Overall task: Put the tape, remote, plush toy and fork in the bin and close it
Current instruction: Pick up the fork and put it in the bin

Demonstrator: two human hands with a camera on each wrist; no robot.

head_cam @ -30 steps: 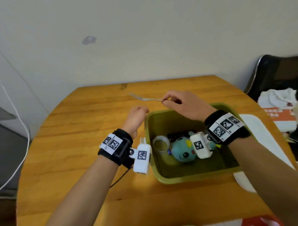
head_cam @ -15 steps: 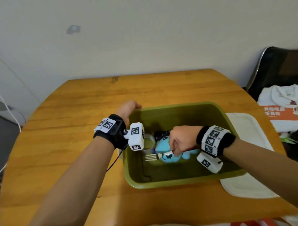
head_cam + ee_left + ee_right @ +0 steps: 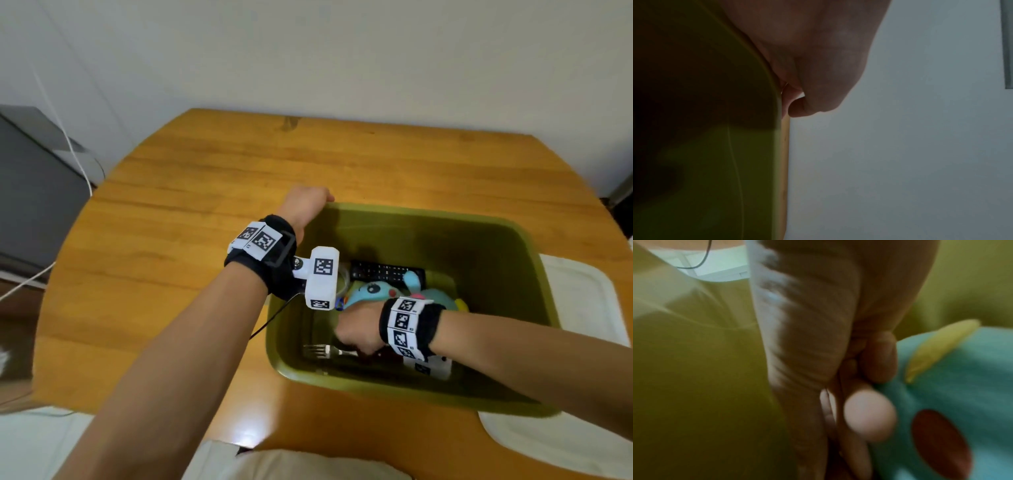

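An olive green bin (image 3: 513, 240) stands on the wooden table. Inside lie a black remote (image 3: 383, 271), a blue plush toy (image 3: 371, 291) and a clear tape roll (image 3: 342, 284) mostly hidden behind my left wrist camera. My right hand (image 3: 356, 334) is low inside the bin, its fingers curled round the handle of the metal fork (image 3: 320, 351), whose tines point left near the bin's floor. In the right wrist view the curled fingers (image 3: 869, 415) sit beside the plush toy (image 3: 962, 386). My left hand (image 3: 305, 205) grips the bin's far left corner, fingers (image 3: 818, 81) curled over the rim (image 3: 777, 105).
A white lid (image 3: 582, 308) lies flat on the table, under and to the right of the bin. A grey unit with a white cable (image 3: 34, 192) stands left of the table. Pale cloth (image 3: 291, 466) lies at the near edge. Bare wooden tabletop (image 3: 342, 157) stretches behind the bin.
My right hand carried the fork from above the bin's far rim down into the bin, now near its front floor. My left hand stays on the bin's corner.
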